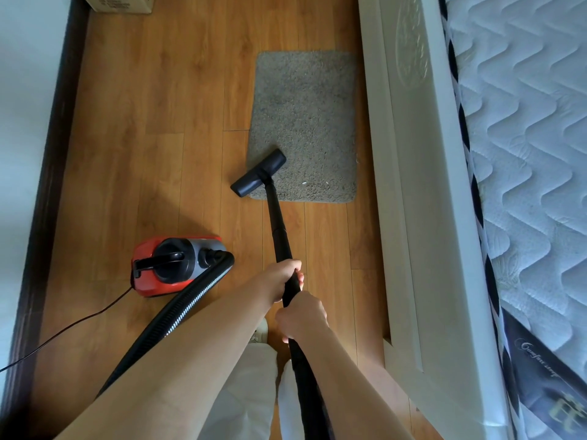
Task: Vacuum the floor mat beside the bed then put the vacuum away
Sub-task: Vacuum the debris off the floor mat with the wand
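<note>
A grey shaggy floor mat [305, 122] lies on the wooden floor beside the white bed frame [422, 185]. The black vacuum head [259, 173] rests on the mat's near left corner, half over the bare floor. Its black wand [279, 233] runs back toward me. My left hand [281, 279] grips the wand further down, and my right hand [301, 317] grips it just behind. The red and grey vacuum body [171, 265] sits on the floor to the left, joined by a ribbed black hose [178, 309].
A thin black power cord [63, 328] trails left from the vacuum body toward the dark skirting board [41, 217]. A cardboard box [120, 3] stands at the far wall. A quilted mattress [524, 154] lies on the bed at right.
</note>
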`<state>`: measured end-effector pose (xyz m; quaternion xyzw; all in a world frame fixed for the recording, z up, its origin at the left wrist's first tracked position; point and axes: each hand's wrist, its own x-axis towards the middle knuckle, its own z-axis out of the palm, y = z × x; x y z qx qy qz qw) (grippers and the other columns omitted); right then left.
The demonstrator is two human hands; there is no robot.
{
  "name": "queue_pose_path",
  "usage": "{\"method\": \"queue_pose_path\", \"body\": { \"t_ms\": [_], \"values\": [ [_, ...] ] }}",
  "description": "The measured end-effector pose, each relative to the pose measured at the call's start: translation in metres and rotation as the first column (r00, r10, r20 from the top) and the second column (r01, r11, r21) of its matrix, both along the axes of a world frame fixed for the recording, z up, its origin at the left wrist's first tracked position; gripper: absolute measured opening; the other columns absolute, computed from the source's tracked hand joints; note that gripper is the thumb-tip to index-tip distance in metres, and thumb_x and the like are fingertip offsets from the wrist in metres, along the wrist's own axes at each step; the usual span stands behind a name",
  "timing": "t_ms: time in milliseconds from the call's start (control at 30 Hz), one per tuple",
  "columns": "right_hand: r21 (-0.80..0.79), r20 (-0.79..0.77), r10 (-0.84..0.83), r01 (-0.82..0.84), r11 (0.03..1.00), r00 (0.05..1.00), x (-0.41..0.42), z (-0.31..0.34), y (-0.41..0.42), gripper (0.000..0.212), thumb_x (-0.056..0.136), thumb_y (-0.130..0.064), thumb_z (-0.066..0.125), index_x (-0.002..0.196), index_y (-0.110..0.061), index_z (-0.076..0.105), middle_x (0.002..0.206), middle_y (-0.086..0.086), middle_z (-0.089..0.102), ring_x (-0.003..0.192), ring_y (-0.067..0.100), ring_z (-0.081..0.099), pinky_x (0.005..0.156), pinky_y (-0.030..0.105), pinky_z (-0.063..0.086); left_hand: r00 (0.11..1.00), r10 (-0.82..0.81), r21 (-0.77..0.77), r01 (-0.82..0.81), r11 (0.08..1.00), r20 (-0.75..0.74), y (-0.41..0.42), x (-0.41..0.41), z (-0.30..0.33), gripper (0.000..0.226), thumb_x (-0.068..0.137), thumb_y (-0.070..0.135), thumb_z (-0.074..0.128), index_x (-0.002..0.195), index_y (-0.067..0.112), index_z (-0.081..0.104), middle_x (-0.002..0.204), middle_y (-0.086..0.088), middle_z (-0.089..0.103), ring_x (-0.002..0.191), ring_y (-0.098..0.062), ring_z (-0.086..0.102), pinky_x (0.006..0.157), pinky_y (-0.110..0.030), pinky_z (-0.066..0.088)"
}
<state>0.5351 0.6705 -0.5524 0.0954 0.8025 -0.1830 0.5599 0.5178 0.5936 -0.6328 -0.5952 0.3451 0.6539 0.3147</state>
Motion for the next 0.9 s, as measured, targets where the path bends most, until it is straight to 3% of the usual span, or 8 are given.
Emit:
{"method": "queue_pose_path", "body": {
  "t_ms": [200, 333, 533, 900],
  "values": [
    [-0.064, 0.085, -0.089, 0.095, 0.993, 0.992, 0.001, 0.005, 0.002, 0.019, 0.084, -0.004, 0.053, 0.104, -0.005, 0.052, 0.097, 0.013, 0.067, 0.083, 0.025, 0.068, 0.054, 0.023, 0.048, 0.993, -0.12, -0.103, 0.12, 0.987, 0.012, 0.002, 0.001, 0.013, 0.006, 0.09, 0.01, 0.049, 0.089, 0.003, 0.048, 0.06, -0.005, 0.047, 0.047, -0.015, 0.044, 0.047, -0.023, 0.04],
    [-0.104, 0.161, -0.152, 0.17, 0.98, 0.975, -0.002, -0.001, 0.006, 0.028, 0.084, -0.002, 0.051, 0.111, -0.002, 0.052, 0.07, 0.008, 0.056, 0.054, 0.018, 0.059, 0.054, 0.024, 0.051, 0.99, -0.139, -0.164, 0.143, 0.976, 0.035, 0.005, -0.001, 0.012, 0.012, 0.091, 0.009, 0.049, 0.101, 0.003, 0.046, 0.061, -0.005, 0.048, 0.048, -0.014, 0.044, 0.045, -0.022, 0.039],
    [-0.133, 0.272, -0.19, 0.233, 0.963, 0.943, -0.014, 0.002, 0.011, 0.021, 0.083, -0.001, 0.049, 0.104, -0.005, 0.05, 0.061, 0.008, 0.053, 0.045, 0.015, 0.052, 0.049, 0.024, 0.046, 0.983, -0.172, -0.236, 0.183, 0.955, 0.066, 0.009, -0.008, 0.007, 0.036, 0.091, 0.01, 0.05, 0.126, 0.001, 0.048, 0.062, -0.005, 0.049, 0.047, -0.014, 0.046, 0.043, -0.024, 0.038],
    [-0.19, 0.376, -0.246, 0.334, 0.923, 0.893, -0.018, 0.008, 0.009, 0.008, 0.083, 0.001, 0.049, 0.089, -0.004, 0.048, 0.056, 0.009, 0.048, 0.028, 0.01, 0.045, 0.039, 0.015, 0.041, 0.971, -0.221, -0.316, 0.238, 0.918, 0.09, 0.001, -0.007, 0.008, 0.032, 0.093, 0.011, 0.052, 0.123, 0.001, 0.048, 0.069, -0.003, 0.05, 0.051, -0.01, 0.049, 0.043, -0.021, 0.038]
  ]
}}
